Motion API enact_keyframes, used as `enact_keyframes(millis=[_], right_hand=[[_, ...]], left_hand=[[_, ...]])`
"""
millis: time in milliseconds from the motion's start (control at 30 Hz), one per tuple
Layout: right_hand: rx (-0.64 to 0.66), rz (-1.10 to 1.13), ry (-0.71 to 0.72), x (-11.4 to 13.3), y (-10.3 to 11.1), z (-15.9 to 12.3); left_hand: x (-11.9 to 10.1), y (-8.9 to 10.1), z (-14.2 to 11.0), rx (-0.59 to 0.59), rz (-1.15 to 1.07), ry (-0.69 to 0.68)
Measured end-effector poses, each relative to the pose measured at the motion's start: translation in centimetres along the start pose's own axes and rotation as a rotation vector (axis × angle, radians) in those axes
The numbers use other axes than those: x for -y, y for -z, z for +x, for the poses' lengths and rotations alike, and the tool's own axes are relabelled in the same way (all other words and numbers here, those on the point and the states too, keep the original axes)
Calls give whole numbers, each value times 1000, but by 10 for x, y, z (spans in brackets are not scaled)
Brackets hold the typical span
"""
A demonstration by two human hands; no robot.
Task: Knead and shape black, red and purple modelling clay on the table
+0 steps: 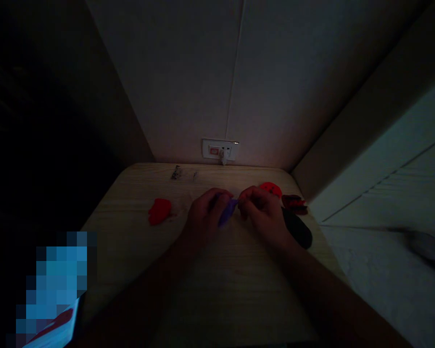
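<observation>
Dim light covers the wooden tabletop. My left hand [207, 210] is closed around a small purple piece [227, 212] of soft-looking material; its exact kind is hard to make out. The thin end of that piece reaches the fingertips of my right hand [263, 212], which are pinched together; whatever is between them is too small and dark to name. Left of my hands lies a flat red piece [160, 211] with an uneven outline. Beyond my right hand a red round object [271, 189] with dark marks is partly covered.
A dark oval object [299, 229] lies beside my right wrist, with a dark red item [295, 204] behind it. Behind the wooden table [217, 275] a wall socket [220, 150] holds a plug. At lower left glows a screen [58, 321], partly pixelated.
</observation>
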State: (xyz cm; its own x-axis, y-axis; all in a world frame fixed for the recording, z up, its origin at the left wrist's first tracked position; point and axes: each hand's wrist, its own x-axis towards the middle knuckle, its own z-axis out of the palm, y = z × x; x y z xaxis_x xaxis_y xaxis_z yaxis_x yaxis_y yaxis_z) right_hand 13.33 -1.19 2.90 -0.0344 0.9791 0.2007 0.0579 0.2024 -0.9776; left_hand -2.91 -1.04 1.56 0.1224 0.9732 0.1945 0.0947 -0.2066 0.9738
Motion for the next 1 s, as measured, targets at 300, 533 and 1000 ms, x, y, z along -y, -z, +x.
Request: enact_keyframes(millis=[300,533,1000], right_hand=[[188,42,-146,-4,0,2],[306,-156,-61,-3,5,0],[342,-502,202,-4,4,-1]], left_hand=[[0,3,-4,-67,294,-120],[2,9,-2,-43,474,-185],[15,14,14,-271,-149,108]])
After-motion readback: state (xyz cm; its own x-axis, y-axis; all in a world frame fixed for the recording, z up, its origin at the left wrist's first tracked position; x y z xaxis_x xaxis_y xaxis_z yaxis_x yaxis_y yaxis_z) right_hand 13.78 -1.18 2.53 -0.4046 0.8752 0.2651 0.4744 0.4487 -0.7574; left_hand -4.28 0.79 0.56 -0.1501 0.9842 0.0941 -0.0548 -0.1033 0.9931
